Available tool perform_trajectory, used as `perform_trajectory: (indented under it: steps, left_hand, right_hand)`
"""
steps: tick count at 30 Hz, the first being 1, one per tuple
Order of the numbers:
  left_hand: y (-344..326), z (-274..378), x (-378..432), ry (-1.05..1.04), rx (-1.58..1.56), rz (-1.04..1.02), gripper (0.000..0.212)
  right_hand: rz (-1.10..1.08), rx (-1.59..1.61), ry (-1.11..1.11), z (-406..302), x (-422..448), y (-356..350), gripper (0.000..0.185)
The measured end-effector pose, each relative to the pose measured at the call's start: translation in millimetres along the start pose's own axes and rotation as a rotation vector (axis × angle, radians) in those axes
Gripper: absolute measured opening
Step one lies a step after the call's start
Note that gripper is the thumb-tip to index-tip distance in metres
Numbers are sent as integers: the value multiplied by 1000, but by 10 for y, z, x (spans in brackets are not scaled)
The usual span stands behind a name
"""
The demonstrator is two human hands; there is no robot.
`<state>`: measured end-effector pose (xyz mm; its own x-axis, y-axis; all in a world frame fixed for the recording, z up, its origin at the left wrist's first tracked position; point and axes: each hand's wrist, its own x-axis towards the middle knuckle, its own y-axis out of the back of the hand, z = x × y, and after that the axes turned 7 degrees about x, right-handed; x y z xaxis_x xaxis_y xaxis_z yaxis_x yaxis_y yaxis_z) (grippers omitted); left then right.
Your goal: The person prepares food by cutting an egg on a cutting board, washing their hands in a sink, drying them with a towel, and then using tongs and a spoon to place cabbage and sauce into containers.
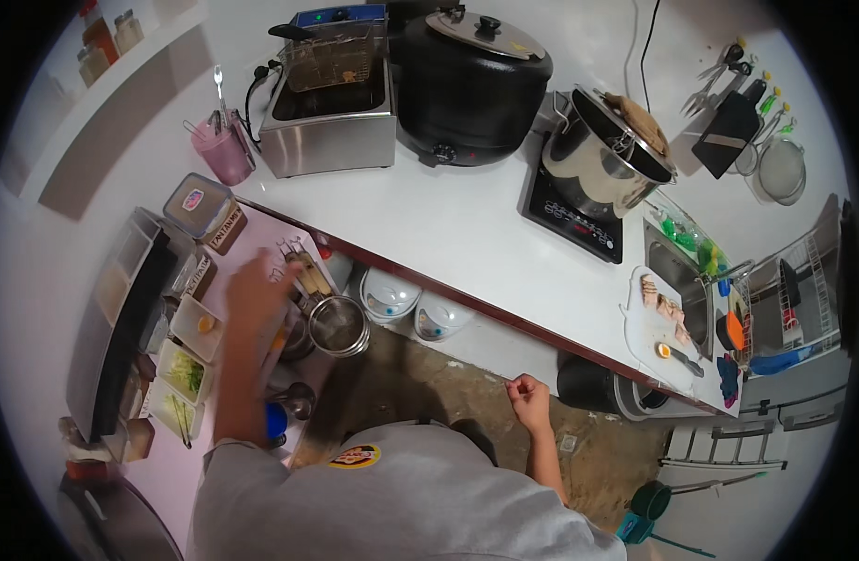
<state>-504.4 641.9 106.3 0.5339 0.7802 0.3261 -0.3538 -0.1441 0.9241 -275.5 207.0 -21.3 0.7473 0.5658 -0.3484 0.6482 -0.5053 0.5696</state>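
Observation:
My left hand (261, 284), blurred, is over the pink-white side counter, close to the wooden handles (309, 273) of several wire-mesh strainers (338, 325). Whether its fingers touch or hold anything is not clear. By that forearm stand plastic tubs, one with an egg half (206, 323), one with shredded greens (185, 370), and one with pale shreds and tongs (177, 415). My right hand (530, 401) hangs over the floor in front of my body, its fingers curled in; no object shows in it.
On the white counter (443, 210) stand a deep fryer (331, 144), a black soup kettle (475, 91) and a steel pot (598, 168) on an induction cooker (573, 224). Farther right, a cutting board (650, 343) holds meat slices, an egg half and a knife beside the sink (675, 259).

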Motion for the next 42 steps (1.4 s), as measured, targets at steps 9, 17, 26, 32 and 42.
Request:
perform_trajectory:
  steps: [9,17,26,32,42]
  left_hand:
    - [-561,2147,-56,-716,-647,-828,35]
    - [191,3999,1634,-1122,-893,-94,4]
    - [-126,6222,3378,-1371,-376,304,27]
    - [121,5634,2520,-1263,-605,274,38]
    - [-87,3099,1034,-181,-2300,-478,91]
  right_hand:
    - [96,203,219,-174,102,258,47]
    - [-52,391,179,271,329,1190,30]
    - [82,389,201,217,335,2276,22]
    - [59,449,17,402,698,2257,9]
    - [-259,631,626,-474,1744,2046,58]
